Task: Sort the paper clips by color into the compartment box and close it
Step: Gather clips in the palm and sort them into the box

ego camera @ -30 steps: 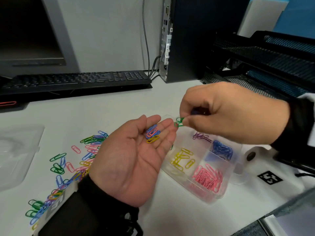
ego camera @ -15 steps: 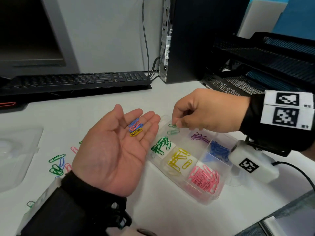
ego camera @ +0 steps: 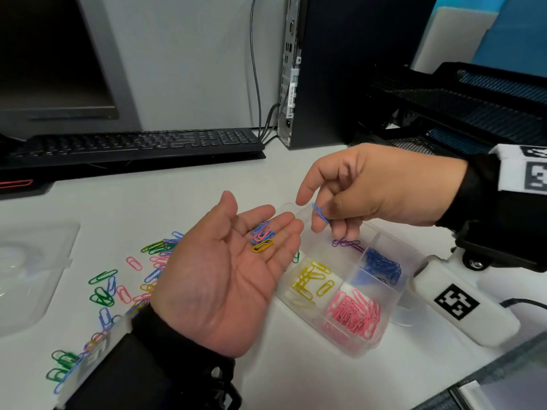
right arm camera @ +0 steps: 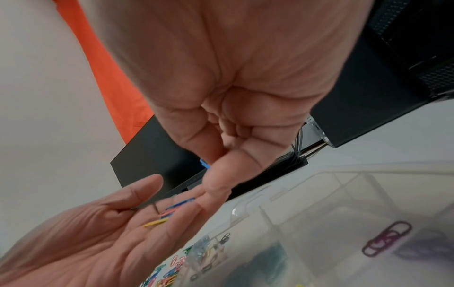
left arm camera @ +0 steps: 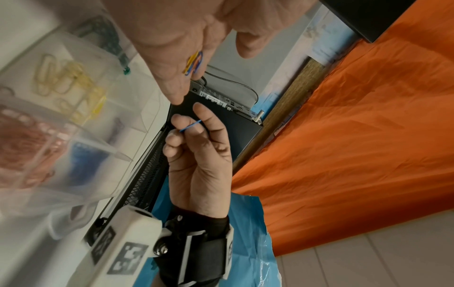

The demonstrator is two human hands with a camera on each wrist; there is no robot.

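The right hand (ego camera: 373, 190) is pinching a blue paper clip (ego camera: 320, 213) between thumb and fingers, its grip closing on it just above the far end of the compartment box (ego camera: 393, 313); the left hand's fingers are hiding the box's green section. The left hand (ego camera: 228, 279) is lying palm up, grip open, cradling a few loose clips (ego camera: 262, 236) on straight fingers. Unsorted clips (ego camera: 118, 287) are sitting on the tabletop (ego camera: 296, 374) at left. The wrist tags are showing only square code marks, no readable writing.
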